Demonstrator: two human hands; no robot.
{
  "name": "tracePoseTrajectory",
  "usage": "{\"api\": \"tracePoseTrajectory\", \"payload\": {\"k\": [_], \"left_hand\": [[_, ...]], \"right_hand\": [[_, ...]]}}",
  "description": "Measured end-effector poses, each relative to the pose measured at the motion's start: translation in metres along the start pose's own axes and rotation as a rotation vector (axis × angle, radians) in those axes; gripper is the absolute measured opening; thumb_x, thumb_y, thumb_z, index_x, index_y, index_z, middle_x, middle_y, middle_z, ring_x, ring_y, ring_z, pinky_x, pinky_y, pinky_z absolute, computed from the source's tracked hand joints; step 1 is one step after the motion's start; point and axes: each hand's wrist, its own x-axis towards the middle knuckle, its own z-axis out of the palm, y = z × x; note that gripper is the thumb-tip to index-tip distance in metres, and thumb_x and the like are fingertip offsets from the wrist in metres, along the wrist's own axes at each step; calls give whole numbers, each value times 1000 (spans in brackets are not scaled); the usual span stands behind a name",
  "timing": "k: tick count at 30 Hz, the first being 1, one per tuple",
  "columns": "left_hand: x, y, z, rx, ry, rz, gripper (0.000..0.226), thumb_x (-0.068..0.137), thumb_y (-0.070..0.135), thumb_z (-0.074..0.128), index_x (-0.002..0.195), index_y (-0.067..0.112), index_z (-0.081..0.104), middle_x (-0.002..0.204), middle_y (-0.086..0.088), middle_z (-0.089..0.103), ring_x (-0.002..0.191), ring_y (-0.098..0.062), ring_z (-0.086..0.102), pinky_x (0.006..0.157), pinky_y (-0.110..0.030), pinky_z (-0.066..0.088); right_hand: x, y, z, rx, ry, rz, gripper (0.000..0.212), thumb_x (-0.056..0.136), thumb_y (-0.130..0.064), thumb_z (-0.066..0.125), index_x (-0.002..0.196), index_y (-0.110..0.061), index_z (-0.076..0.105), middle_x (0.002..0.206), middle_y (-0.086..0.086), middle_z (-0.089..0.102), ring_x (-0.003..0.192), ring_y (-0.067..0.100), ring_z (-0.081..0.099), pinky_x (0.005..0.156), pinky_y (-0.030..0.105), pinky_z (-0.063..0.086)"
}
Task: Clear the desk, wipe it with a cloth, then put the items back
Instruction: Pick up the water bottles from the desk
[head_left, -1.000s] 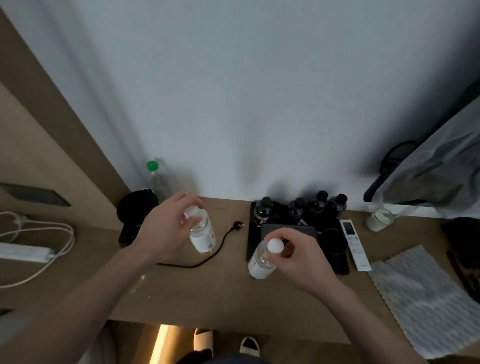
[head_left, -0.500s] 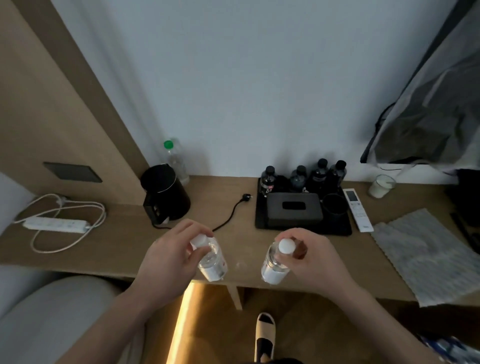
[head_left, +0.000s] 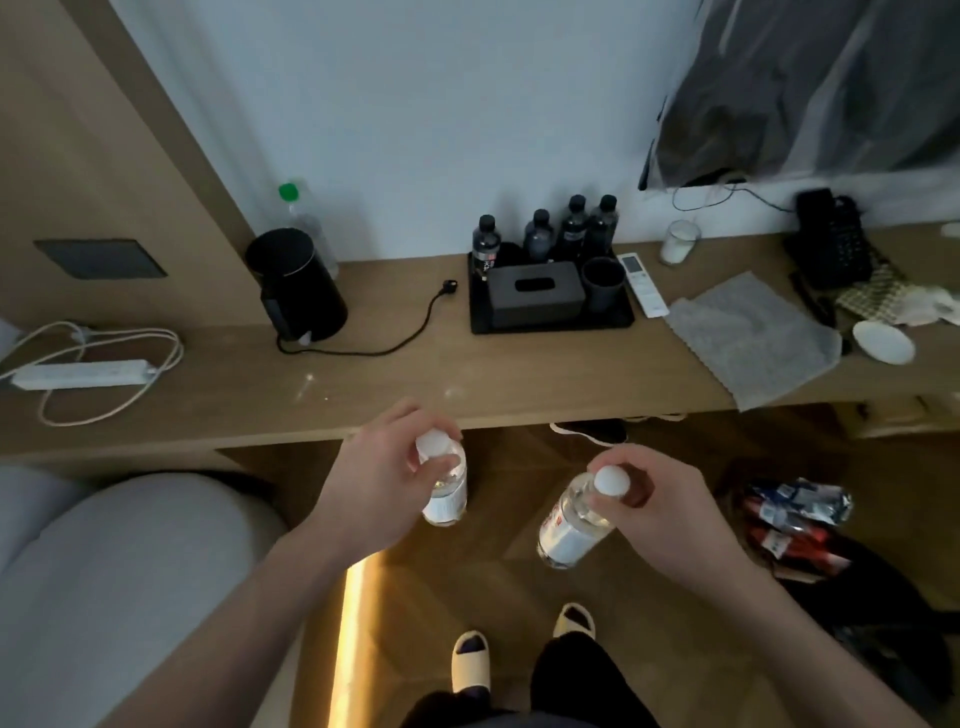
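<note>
Gripping a clear plastic bottle with white cap (head_left: 444, 488) in the left hand (head_left: 374, 488), right hand (head_left: 649, 512) clamping a second white-capped clear bottle (head_left: 569, 525), both at lower centre of the frame, below the long wooden surface (head_left: 395, 379), grey cloth (head_left: 748, 332) lying at its right.

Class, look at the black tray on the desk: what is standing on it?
On the black tray stand four dark bottles along the back, a dark tissue box in front and a dark cup at its right. Anything behind the box is hidden.

Wooden floor (head_left: 467, 582), grey cushion (head_left: 104, 571), slippers (head_left: 470, 660).
</note>
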Motion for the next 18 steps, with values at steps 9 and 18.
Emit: {"api": "tracePoseTrajectory", "payload": {"k": [9, 18], "left_hand": [[-70, 107, 69, 9, -110, 82, 19, 93, 30, 73, 107, 40, 67, 107, 28, 55, 88, -2, 60, 76, -27, 58], [-135, 255, 172, -43, -41, 55, 21, 91, 23, 75, 105, 37, 69, 107, 24, 59, 87, -4, 62, 64, -16, 51]], "right_hand": [[-111, 53, -69, -36, 103, -19, 32, 83, -29, 83, 98, -46, 61, 99, -27, 66, 101, -11, 60, 72, 11, 54], [-239, 157, -194, -36, 133, -39, 27, 83, -32, 82, 100, -43, 63, 103, -30, 66, 105, -9, 60, 80, 15, 54]]}}
